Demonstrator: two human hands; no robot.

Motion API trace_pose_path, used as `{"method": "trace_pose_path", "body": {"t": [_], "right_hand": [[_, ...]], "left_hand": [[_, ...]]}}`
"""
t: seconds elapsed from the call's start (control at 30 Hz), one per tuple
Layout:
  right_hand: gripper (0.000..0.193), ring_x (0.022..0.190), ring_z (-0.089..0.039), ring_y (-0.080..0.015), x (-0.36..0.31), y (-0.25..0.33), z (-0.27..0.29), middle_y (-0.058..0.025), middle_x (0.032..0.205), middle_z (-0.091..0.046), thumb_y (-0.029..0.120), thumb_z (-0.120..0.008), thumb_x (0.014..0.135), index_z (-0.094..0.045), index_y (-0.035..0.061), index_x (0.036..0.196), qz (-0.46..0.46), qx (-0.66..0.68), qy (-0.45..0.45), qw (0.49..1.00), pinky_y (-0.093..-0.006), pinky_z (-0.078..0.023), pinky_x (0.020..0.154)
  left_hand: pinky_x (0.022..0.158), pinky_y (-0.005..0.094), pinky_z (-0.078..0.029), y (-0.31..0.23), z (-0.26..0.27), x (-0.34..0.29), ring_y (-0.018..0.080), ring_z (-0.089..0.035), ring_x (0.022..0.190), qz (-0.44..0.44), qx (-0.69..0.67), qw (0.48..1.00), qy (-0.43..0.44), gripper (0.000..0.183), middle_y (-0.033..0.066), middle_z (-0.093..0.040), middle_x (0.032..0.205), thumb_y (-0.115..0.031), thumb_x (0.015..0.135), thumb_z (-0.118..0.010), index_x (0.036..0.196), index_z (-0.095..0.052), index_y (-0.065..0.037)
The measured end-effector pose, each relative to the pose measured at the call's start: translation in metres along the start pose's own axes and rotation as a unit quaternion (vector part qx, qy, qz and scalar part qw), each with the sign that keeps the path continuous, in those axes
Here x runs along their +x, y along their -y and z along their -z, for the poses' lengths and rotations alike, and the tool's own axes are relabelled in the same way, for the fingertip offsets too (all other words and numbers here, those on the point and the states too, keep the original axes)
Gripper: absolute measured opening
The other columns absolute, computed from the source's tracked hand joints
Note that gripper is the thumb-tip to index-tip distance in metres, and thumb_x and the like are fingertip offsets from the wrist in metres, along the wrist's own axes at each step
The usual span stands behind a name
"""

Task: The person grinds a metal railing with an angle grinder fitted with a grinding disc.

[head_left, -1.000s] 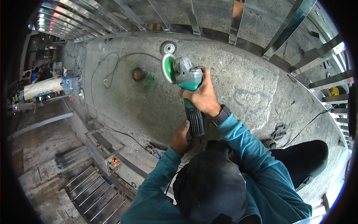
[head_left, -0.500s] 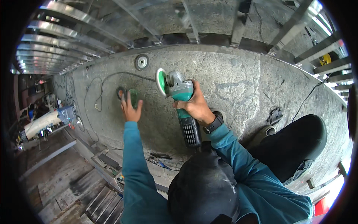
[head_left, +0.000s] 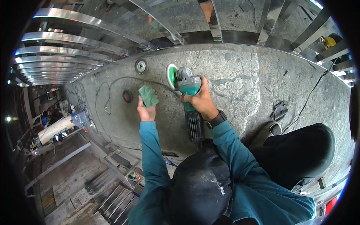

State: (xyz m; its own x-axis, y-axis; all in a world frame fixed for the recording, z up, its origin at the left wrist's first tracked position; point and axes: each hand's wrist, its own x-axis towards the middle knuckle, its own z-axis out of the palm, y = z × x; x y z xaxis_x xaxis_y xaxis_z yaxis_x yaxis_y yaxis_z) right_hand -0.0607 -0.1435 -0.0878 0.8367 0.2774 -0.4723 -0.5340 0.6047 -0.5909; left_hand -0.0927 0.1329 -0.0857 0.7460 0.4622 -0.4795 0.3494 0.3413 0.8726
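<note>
Held up over the concrete floor is an angle grinder (head_left: 190, 87) with a teal and black body. My right hand (head_left: 203, 100) is closed around that body. A white polishing disc (head_left: 171, 77) with a green-coated face is mounted on the grinder's head, turned toward the left. To the left of the disc, my left hand (head_left: 146, 111) grips a rough-edged green block of what looks like polishing compound (head_left: 148, 96). The block and the disc are apart. The grinder's cord (head_left: 123, 78) runs left along the floor.
Two loose round discs lie on the floor: a grey-rimmed disc (head_left: 141, 66) and a dark disc with an orange centre (head_left: 127, 96). Shiny metal bars (head_left: 75, 36) form a frame along the far side. My bent knee (head_left: 303, 150) is at the right, near a dark scrap (head_left: 279, 110).
My left hand has picked the green block up off the floor beside the dark disc and moved right, toward the grinder. My right hand keeps its hold on the grinder.
</note>
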Motion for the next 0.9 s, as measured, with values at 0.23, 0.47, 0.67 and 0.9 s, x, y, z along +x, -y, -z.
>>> {"method": "trace_pose_path", "body": {"t": [0.23, 0.47, 0.67, 0.9], "right_hand": [[0.089, 0.107, -0.067, -0.0436, -0.008, -0.009, -0.018, -0.0264, 0.115, -0.066, 0.008, -0.083, 0.064, -0.034, 0.0040, 0.138, 0.087, -0.219, -0.050, 0.970, -0.0450, -0.053, 0.091], [0.091, 0.107, -0.064, -0.0479, -0.016, 0.018, -0.021, -0.0278, 0.115, -0.066, 0.007, -0.082, 0.063, -0.034, 0.0057, 0.140, 0.084, -0.262, -0.062, 0.960, -0.0482, -0.052, 0.090], [0.089, 0.098, -0.064, -0.0542, -0.021, 0.015, -0.027, -0.0317, 0.104, -0.068, 0.006, -0.080, 0.065, -0.032, 0.0061, 0.139, 0.106, -0.290, -0.057, 0.950, -0.0534, -0.054, 0.082], [0.088, 0.088, -0.071, -0.0440, -0.002, 0.002, -0.003, -0.0231, 0.106, -0.070, 0.004, -0.080, 0.066, -0.032, 0.0048, 0.140, 0.167, -0.230, -0.087, 0.955, -0.0470, -0.056, 0.080]], "left_hand": [[0.110, 0.0365, -0.042, -0.021, -0.093, -0.023, 0.0218, -0.054, 0.129, -0.090, 0.106, 0.989, 0.053, 0.051, 0.0117, -0.057, 0.141, -0.036, 0.108, -0.051, 0.142, -0.052, 0.003], [0.108, 0.0360, -0.042, -0.043, -0.111, -0.025, 0.0255, -0.054, 0.129, -0.265, 0.359, 0.884, 0.137, 0.058, 0.0161, -0.056, 0.142, -0.041, 0.107, -0.051, 0.146, -0.050, 0.002], [0.102, 0.0456, -0.046, -0.072, -0.113, -0.046, 0.0412, -0.055, 0.121, -0.299, 0.599, 0.731, 0.129, 0.062, 0.0243, -0.050, 0.136, -0.049, 0.106, -0.047, 0.147, -0.051, -0.003], [0.105, 0.0464, -0.043, -0.016, -0.067, -0.058, 0.0410, -0.054, 0.124, -0.315, 0.551, 0.769, 0.080, 0.058, 0.0251, -0.051, 0.138, -0.042, 0.107, -0.045, 0.150, -0.047, -0.004]]}}
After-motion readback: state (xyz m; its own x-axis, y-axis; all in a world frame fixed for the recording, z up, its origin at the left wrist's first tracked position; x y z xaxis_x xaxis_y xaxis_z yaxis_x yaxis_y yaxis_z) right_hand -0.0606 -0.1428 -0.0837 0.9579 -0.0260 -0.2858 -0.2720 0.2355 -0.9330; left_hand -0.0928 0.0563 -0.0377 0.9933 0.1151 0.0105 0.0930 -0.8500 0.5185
